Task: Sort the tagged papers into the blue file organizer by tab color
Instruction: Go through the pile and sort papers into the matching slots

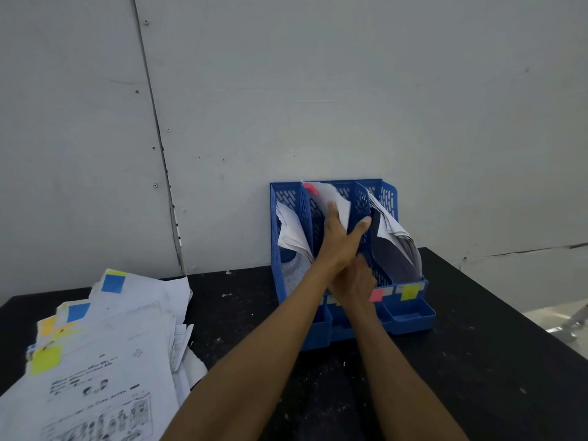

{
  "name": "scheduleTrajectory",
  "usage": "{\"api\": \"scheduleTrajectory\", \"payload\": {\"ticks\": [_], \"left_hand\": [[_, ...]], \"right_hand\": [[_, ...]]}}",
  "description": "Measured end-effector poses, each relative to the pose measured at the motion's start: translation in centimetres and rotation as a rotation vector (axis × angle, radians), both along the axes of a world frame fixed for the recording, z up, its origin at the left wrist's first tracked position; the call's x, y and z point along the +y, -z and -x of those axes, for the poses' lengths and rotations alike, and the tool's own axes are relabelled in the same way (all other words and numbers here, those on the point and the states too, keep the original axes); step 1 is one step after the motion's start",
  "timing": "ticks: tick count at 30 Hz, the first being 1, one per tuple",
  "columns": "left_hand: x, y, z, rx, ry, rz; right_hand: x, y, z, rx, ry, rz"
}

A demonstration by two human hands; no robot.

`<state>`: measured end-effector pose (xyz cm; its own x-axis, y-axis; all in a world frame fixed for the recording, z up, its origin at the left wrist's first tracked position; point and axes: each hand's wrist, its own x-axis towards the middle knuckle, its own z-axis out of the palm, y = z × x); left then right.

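The blue file organizer (410, 316) stands against the wall on the black table, with three upright slots. White papers fill the left slot (291, 230) and the right slot (393, 227). A paper with a pink tab (337, 198) sits in the middle slot. My left hand (339, 240) reaches into that slot, fingers pressed flat on the paper and thumb hooked over the divider to its right. My right hand (353, 280) lies just below it at the organizer's front; its fingers are hidden under my left wrist. Pink (376, 295) and yellow (409, 292) labels mark the front.
A loose pile of tagged papers (105, 361) with blue, yellow and orange tabs lies at the table's front left. The grey wall (318, 90) rises directly behind the organizer. The table's right edge (509, 326) drops off to the floor.
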<state>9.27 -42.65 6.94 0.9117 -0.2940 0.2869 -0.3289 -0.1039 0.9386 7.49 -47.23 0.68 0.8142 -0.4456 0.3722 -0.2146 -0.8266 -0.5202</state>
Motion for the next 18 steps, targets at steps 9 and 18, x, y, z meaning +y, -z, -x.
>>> {"api": "scheduleTrajectory", "payload": {"ticks": [9, 18], "left_hand": [[0.3, 1.1, 0.3, 0.056, -0.083, -0.206], [3.7, -0.3, 1.5, -0.049, -0.183, 0.079]], "right_hand": [[-1.0, 0.0, 0.7, -0.048, -0.001, -0.043], [2.1, -3.9, 1.8, -0.351, -0.005, -0.139]]}}
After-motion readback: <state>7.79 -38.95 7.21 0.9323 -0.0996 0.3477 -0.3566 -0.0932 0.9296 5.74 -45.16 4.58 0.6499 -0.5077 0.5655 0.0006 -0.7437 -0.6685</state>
